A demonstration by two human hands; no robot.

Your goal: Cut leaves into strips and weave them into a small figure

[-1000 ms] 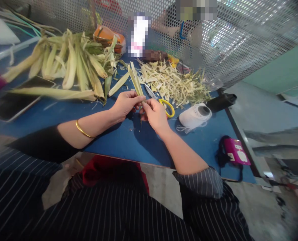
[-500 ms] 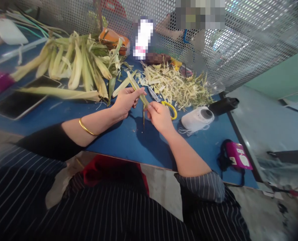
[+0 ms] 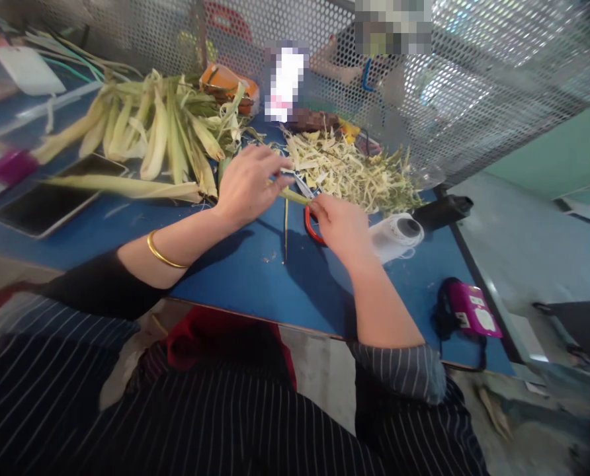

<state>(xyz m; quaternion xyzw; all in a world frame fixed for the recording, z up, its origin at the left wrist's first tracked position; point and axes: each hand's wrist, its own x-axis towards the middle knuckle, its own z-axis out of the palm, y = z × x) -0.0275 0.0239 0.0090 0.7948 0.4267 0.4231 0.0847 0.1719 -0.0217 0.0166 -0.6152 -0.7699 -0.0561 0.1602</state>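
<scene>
While the right hand (image 3: pixel 344 231) pinches a husk strip (image 3: pixel 297 196) in its fingers over the desk (image 3: pixel 255 277), beside the scissors (image 3: pixel 303 187), perhaps to steady it, the left hand (image 3: pixel 250 184) curls near its other end, its grip impossible to tell.

husk strip (image 3: pixel 297 196): fibrous | scissor blades (image 3: pixel 303 186): shiny metal | bangle (image 3: pixel 163 255): smooth glossy metal | screen (image 3: pixel 473 99): perforated metal | tabletop (image 3: pixel 235 271): smooth, matt | sleeve (image 3: pixel 404 370): cloth
</scene>
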